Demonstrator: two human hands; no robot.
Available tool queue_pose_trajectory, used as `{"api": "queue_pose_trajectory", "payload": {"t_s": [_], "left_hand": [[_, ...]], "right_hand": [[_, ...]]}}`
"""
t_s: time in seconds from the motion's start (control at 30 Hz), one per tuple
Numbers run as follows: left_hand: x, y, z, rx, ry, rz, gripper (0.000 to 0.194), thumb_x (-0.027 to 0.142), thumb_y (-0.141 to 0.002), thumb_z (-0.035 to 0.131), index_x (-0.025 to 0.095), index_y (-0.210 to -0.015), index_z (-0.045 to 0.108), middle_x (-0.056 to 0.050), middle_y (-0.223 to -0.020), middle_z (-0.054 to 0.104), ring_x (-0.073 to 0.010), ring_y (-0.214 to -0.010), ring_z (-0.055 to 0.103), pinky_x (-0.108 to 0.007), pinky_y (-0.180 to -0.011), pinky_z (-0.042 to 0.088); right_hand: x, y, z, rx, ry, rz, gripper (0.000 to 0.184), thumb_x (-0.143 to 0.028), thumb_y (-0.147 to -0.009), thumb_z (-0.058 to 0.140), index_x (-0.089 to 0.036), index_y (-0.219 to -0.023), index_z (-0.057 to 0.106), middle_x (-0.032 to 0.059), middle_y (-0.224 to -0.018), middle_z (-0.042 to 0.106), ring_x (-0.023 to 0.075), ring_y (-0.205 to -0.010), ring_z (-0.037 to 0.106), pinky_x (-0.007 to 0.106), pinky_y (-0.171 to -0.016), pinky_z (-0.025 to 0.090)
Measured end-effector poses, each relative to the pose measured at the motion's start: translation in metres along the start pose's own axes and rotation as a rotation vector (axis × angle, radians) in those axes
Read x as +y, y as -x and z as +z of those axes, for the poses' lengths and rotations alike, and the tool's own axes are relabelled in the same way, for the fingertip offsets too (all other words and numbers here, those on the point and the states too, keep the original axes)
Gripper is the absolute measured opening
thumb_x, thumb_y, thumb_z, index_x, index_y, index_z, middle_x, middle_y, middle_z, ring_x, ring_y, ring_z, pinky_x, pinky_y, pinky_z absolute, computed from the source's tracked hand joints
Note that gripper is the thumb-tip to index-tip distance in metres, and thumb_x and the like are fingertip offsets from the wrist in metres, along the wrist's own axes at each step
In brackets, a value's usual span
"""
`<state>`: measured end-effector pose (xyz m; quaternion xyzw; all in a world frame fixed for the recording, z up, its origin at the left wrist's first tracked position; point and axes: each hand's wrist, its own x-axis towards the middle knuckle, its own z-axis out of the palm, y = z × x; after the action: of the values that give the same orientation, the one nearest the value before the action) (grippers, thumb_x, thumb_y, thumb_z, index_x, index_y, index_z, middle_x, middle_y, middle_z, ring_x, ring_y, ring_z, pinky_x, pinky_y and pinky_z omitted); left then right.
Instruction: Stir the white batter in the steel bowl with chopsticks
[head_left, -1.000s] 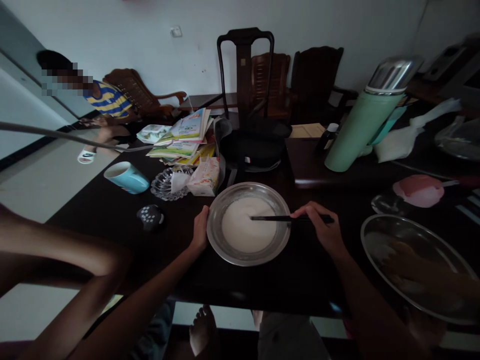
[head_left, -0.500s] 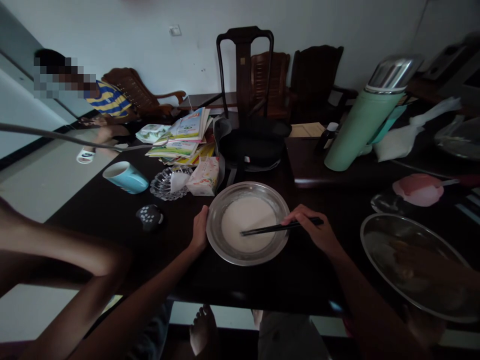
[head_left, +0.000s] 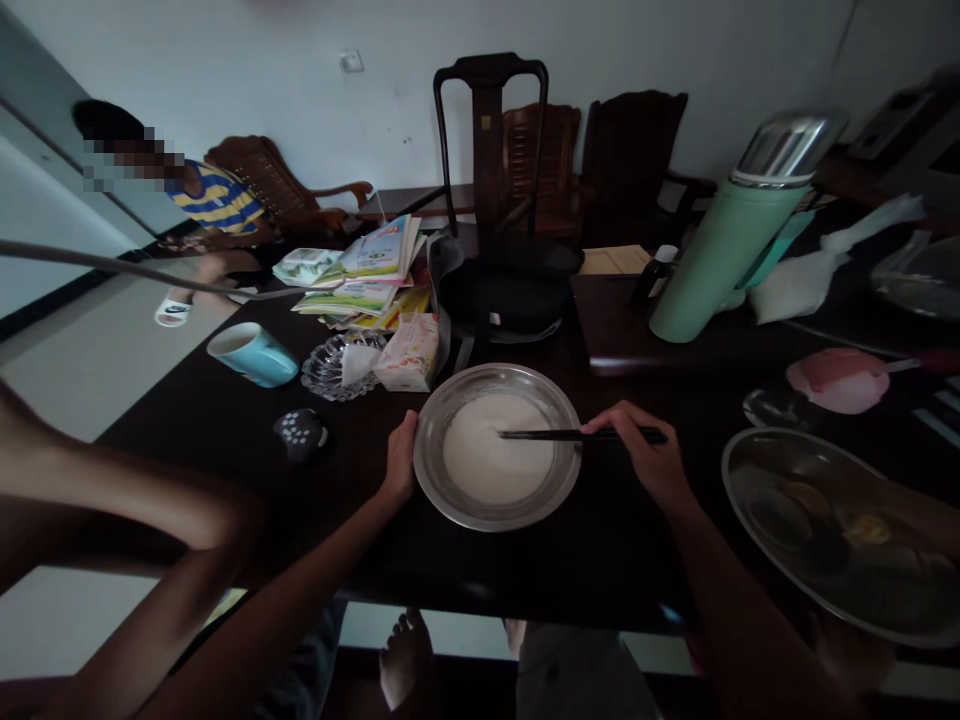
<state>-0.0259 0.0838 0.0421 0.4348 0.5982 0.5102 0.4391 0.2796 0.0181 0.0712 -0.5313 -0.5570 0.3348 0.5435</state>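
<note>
A round metal bowl [head_left: 430, 480] stands on the dark table in front of me, with a white, batter-like liquid [head_left: 487, 465] inside. My left hand [head_left: 403, 455] grips the bowl's left rim, thumb on top and the other fingers hidden at its outer side. In my right hand [head_left: 641, 450] is a pair of black chopsticks [head_left: 555, 435], held nearly level across the bowl's right rim. Their tips dip into the liquid near its middle.
Left of the bowl are a blue mug [head_left: 266, 362], a glass dish [head_left: 322, 368], a tissue pack [head_left: 411, 355] and a dark spotted object [head_left: 300, 435]. A green thermos [head_left: 724, 260] stands at back right. Another person's hand [head_left: 874, 528] is over a large metal tray [head_left: 757, 545].
My right hand and the chopsticks have shifted right and slightly up, the tips moving from the lower left of the liquid toward its middle. The other person's hand over the tray moved right.
</note>
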Motion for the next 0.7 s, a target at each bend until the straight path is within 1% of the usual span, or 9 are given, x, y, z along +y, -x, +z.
{"api": "queue_pose_trajectory", "payload": {"t_s": [0.03,0.1,0.17,0.23,0.3,0.4,0.47,0.57,0.7], "left_hand": [[0.0001,0.0,0.0,0.001,-0.008,0.009,0.054,0.069,-0.072,0.059,0.019,-0.053,0.047,0.002,-0.053,0.046,-0.0116,-0.054,0.04,-0.025,-0.049,0.037],[-0.0003,-0.0001,-0.0003,0.0,-0.016,0.021,0.055,0.069,-0.07,0.059,0.019,-0.053,0.047,0.003,-0.052,0.046,-0.0115,-0.054,0.039,-0.025,-0.049,0.037],[-0.0015,-0.0005,-0.0007,0.002,-0.008,0.016,0.055,0.07,-0.069,0.059,0.019,-0.053,0.047,0.003,-0.052,0.045,-0.0113,-0.053,0.038,-0.025,-0.049,0.036],[-0.0028,-0.001,-0.0011,0.004,0.003,0.001,0.054,0.069,-0.07,0.059,0.019,-0.054,0.048,0.003,-0.052,0.046,-0.0114,-0.053,0.039,-0.025,-0.05,0.036],[-0.0035,-0.0014,-0.0015,-0.002,0.008,-0.013,0.053,0.068,-0.072,0.058,0.018,-0.056,0.05,0.002,-0.053,0.048,-0.0117,-0.054,0.04,-0.026,-0.051,0.036],[-0.0032,-0.0017,-0.0016,-0.019,0.001,-0.015,0.053,0.067,-0.075,0.057,0.018,-0.056,0.051,0.002,-0.053,0.049,-0.0122,-0.054,0.041,-0.026,-0.052,0.037],[-0.0031,-0.0018,-0.0016,-0.013,-0.007,-0.004,0.053,0.067,-0.075,0.057,0.018,-0.055,0.05,0.003,-0.052,0.048,-0.012,-0.053,0.041,-0.026,-0.051,0.037],[-0.0047,-0.0022,-0.0019,0.001,-0.004,0.006,0.054,0.068,-0.074,0.058,0.018,-0.055,0.05,0.002,-0.053,0.049,-0.0115,-0.053,0.041,-0.025,-0.05,0.037],[-0.0093,-0.0033,-0.0035,-0.031,0.041,-0.003,0.057,0.072,-0.069,0.061,0.017,-0.058,0.053,0.001,-0.055,0.053,-0.0115,-0.053,0.043,-0.025,-0.05,0.038]], "right_hand": [[0.0002,-0.0002,-0.0002,0.032,-0.029,0.036,0.034,-0.043,-0.094,0.052,-0.022,-0.076,0.073,0.0027,-0.074,0.073,0.0187,-0.074,0.067,0.031,-0.075,0.05],[-0.0003,-0.0003,0.0003,0.004,-0.09,0.081,0.036,-0.045,-0.094,0.051,-0.022,-0.075,0.071,0.0025,-0.068,0.072,0.0186,-0.068,0.067,0.031,-0.069,0.051],[-0.0015,-0.0002,0.0013,-0.099,-0.091,0.053,0.035,-0.044,-0.093,0.053,-0.022,-0.076,0.072,0.003,-0.073,0.073,0.019,-0.073,0.068,0.031,-0.073,0.052],[-0.0023,-0.0002,0.0016,-0.143,-0.036,-0.016,0.032,-0.043,-0.093,0.054,-0.023,-0.077,0.074,0.0032,-0.083,0.074,0.0195,-0.082,0.068,0.032,-0.081,0.05],[-0.0019,-0.0004,0.0006,-0.081,0.008,-0.039,0.032,-0.042,-0.093,0.054,-0.024,-0.077,0.074,0.0029,-0.084,0.074,0.0197,-0.084,0.067,0.033,-0.084,0.049],[-0.0002,-0.0005,-0.0009,0.013,-0.034,0.031,0.035,-0.044,-0.094,0.051,-0.023,-0.076,0.073,0.0024,-0.074,0.073,0.0192,-0.074,0.067,0.032,-0.076,0.051],[-0.0004,-0.0002,-0.0003,-0.049,-0.057,0.045,0.035,-0.044,-0.094,0.051,-0.023,-0.078,0.073,0.0027,-0.074,0.073,0.0191,-0.073,0.067,0.032,-0.075,0.051],[-0.0026,0.0,0.001,-0.157,-0.002,-0.034,0.032,-0.043,-0.094,0.053,-0.024,-0.082,0.076,0.0037,-0.085,0.074,0.0201,-0.085,0.067,0.033,-0.083,0.05],[-0.0036,-0.0002,0.0004,-0.047,0.021,-0.043,0.033,-0.042,-0.095,0.052,-0.024,-0.079,0.075,0.0032,-0.081,0.073,0.0194,-0.082,0.067,0.033,-0.082,0.049]]}}
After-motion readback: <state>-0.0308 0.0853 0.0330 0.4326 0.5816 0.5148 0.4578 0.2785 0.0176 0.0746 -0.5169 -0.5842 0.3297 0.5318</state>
